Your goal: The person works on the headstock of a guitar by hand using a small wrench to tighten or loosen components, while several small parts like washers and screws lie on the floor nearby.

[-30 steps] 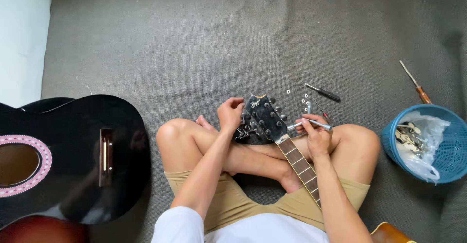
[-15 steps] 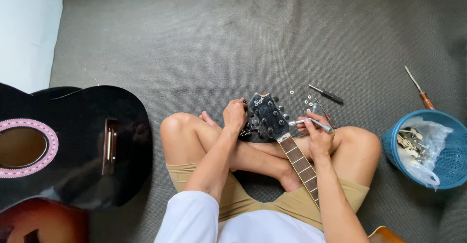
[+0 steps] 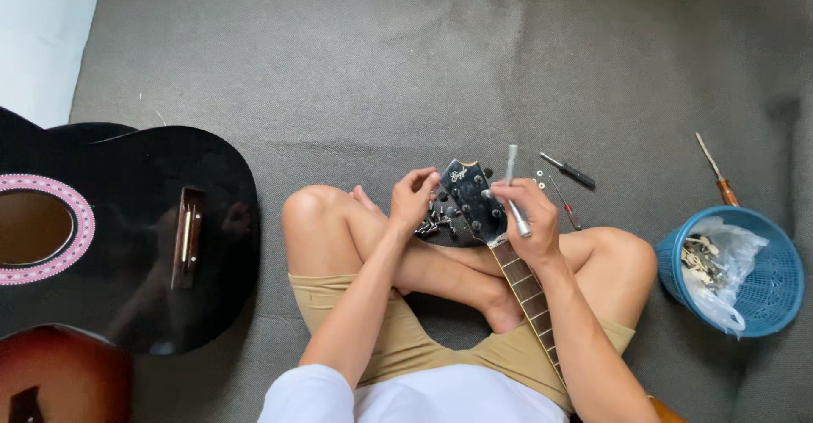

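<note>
Seated w/ the black guitar headstock (image 3: 467,199) at frame centre, the person is pinching its left edge w/ the left hand (image 3: 412,200) while the right hand (image 3: 527,213) is gripping a silver driver (image 3: 514,188) — best keeping it square on the tuner hardware, headstock braced.

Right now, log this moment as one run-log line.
left hand: holds guitar headstock | right hand: grips silver tool at headstock | floor: screwdrivers, blue basket, black guitar body
</note>
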